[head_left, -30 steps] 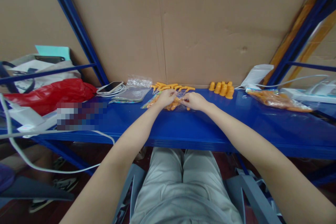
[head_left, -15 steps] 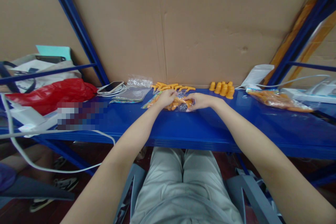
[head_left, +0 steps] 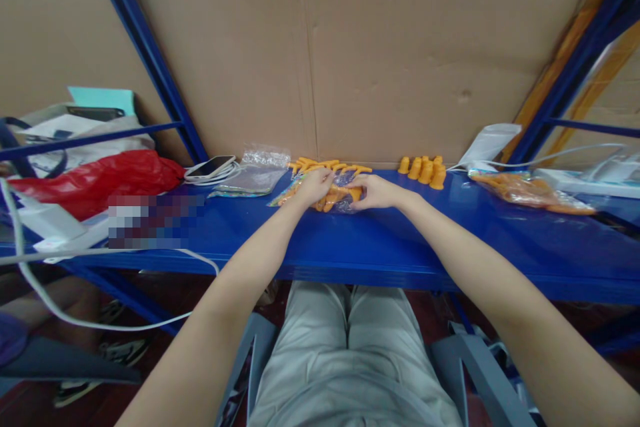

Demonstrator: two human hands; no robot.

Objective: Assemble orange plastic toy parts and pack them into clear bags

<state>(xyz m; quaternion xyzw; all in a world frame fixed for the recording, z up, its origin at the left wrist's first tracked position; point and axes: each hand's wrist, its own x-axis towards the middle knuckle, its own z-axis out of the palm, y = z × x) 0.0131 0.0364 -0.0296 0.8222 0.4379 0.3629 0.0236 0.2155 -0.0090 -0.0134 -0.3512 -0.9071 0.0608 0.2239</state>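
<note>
A clear plastic bag [head_left: 343, 203] filled with orange plastic pieces [head_left: 330, 200] lies on the blue shelf in front of me. My left hand [head_left: 317, 185] is closed over its upper left part, fingers pinched on the film. At the bag's right end, my right hand [head_left: 378, 191] curls its thumb and fingers around an orange piece [head_left: 355, 194]; whether film lies between is too small to tell. Behind the bag is a row of loose, branching orange pieces [head_left: 325, 164]. To the right stand several orange cup-shaped pieces [head_left: 425, 170].
Flat empty-looking plastic bags [head_left: 253, 179] lie left of my hands, beside a phone [head_left: 213, 167] with a coiled white cable. A red plastic bag [head_left: 115, 180] is further left. Another filled bag [head_left: 530, 191] lies right. Cardboard [head_left: 380, 53] walls the back; another person's shoe [head_left: 125, 351] shows below.
My right hand has shifted very slightly, its fingers lifting a little at the bag's right end. My left hand stays almost where it was on the bag.
</note>
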